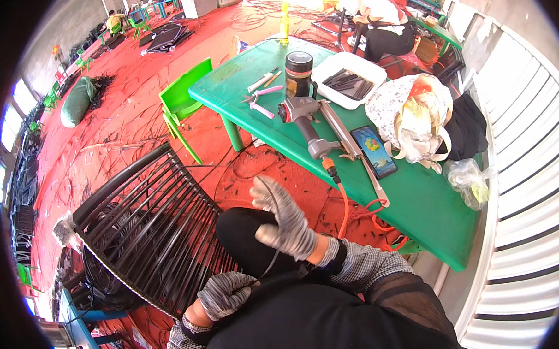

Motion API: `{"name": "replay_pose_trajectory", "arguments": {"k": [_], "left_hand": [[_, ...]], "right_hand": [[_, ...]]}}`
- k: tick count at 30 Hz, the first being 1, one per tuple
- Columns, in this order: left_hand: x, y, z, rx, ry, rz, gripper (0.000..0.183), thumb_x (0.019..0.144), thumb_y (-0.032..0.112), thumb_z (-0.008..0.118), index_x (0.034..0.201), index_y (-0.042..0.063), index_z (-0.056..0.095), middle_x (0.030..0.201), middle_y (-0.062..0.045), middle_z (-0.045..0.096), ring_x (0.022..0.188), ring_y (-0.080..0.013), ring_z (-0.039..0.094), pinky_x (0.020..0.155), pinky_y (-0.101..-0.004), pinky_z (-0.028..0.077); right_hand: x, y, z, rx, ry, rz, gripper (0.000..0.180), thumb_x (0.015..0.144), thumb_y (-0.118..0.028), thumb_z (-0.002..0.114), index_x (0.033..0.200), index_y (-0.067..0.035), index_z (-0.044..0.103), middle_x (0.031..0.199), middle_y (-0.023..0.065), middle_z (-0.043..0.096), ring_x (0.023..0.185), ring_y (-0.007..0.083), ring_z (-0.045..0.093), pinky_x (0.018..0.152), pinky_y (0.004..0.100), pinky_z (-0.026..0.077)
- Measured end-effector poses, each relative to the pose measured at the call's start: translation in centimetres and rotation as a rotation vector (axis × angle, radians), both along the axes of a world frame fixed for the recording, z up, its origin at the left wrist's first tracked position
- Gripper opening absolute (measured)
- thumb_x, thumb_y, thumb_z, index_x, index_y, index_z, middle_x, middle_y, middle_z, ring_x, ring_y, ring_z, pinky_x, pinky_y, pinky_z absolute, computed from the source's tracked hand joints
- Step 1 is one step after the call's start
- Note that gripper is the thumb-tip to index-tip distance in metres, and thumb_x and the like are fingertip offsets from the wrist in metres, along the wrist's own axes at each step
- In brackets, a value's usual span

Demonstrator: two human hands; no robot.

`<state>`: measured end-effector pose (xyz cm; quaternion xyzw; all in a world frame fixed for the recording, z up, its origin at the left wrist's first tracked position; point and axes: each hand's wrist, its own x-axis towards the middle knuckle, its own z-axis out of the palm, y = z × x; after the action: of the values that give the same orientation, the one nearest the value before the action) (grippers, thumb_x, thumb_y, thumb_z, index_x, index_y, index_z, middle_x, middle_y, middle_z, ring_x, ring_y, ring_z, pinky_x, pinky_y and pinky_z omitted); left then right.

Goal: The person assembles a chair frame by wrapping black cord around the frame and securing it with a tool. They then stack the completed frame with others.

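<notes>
My left hand (pixel 228 292), in a grey knitted glove, is closed on a thin dark plastic rattan strand (pixel 269 264) close to my lap. The strand rises from that fist to my right hand (pixel 284 222), which is gloved too. There it runs across the hand, with the thumb and fingers apart. Beside my left hand leans a dark chair panel (pixel 148 229), its frame strung with many parallel strands. The panel's lower edge bears a black-and-white twisted trim (pixel 122 280). My bent knee (pixel 240 236), in black cloth, lies between the panel and my right hand.
On the green table (pixel 267 131) lie a pneumatic nail gun (pixel 310 124) with an orange hose (pixel 343 201), a phone (pixel 374 151), pink-handled nippers (pixel 262 102), a tumbler (pixel 298 73), a white tub of dark strips (pixel 348 81) and a floral bag (pixel 406 115). A green chair (pixel 184 91) stands left.
</notes>
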<state>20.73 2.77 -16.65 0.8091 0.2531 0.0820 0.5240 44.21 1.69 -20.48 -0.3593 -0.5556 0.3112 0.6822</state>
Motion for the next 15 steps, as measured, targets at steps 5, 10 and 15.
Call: {"name": "replay_pose_trajectory", "arguments": {"k": [5, 10, 15], "left_hand": [[-0.5, -0.1, -0.4, -0.021, 0.094, -0.035, 0.019, 0.084, 0.008, 0.059, 0.1, 0.002, 0.067, 0.088, -0.015, 0.068, 0.082, -0.0287, 0.067, 0.074, -0.0335, 0.052], [-0.7, 0.3, -0.4, 0.1, 0.157, -0.07, 0.018, 0.084, 0.01, 0.06, 0.098, 0.001, 0.068, 0.088, -0.016, 0.068, 0.081, -0.0286, 0.066, 0.072, -0.0332, 0.052], [-0.9, 0.5, 0.4, 0.139, 0.257, 0.181, 0.017, 0.083, 0.011, 0.06, 0.096, 0.003, 0.068, 0.086, -0.016, 0.067, 0.082, -0.0311, 0.066, 0.074, -0.0366, 0.053]], "right_hand": [[4.7, 1.3, 0.4, 0.121, 0.448, -0.102, 0.082, 0.089, -0.051, 0.055, 0.149, -0.01, 0.015, 0.15, 0.0095, 0.029, 0.128, 0.0246, 0.043, 0.103, 0.0395, 0.042], [7.7, -1.5, -2.9, 0.003, 0.061, -0.21, 0.054, 0.094, -0.047, 0.048, 0.126, -0.004, 0.052, 0.127, 0.0124, 0.053, 0.116, 0.0238, 0.052, 0.097, 0.039, 0.044], [8.5, -8.3, -14.3, -0.969, -1.058, 0.043, 0.039, 0.094, -0.041, 0.045, 0.102, -0.007, 0.063, 0.103, 0.0161, 0.064, 0.096, 0.0343, 0.061, 0.083, 0.0423, 0.049]]}}
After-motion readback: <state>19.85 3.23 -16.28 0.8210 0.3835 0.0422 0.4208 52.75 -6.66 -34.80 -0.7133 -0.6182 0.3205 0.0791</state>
